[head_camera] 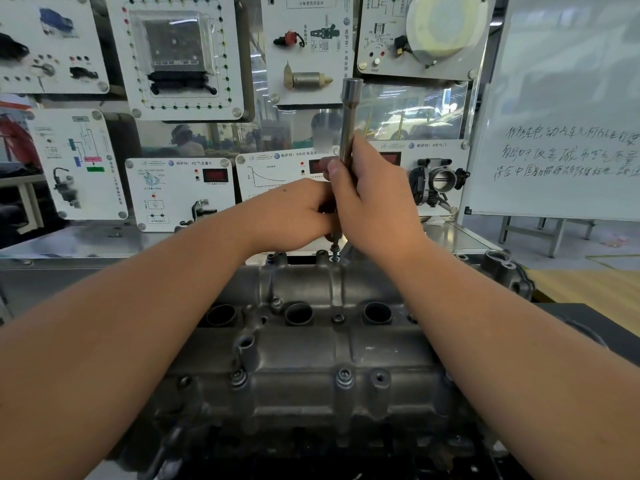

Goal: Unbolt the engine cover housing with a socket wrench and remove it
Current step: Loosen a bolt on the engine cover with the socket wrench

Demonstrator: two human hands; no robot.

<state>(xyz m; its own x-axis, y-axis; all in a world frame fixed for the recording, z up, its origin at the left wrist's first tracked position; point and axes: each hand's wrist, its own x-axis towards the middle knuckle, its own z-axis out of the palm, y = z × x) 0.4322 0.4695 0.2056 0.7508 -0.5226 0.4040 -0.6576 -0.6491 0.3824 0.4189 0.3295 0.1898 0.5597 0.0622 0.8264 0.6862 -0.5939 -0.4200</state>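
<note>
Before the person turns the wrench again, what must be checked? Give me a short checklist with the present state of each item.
1. Wrench held firmly: ok. The right hand grips the socket wrench on its shaft, and the left hand holds it lower down.
2. Wrench upright over the bolt: ok, it stands almost vertical.
3. Tip seated on the far-edge bolt: cannot tell, the hands hide most of the lower end.
4. Other bolts removed: not ok. The front bolt is in place in the engine cover housing.
5. Bolt already loose: cannot tell.
</note>
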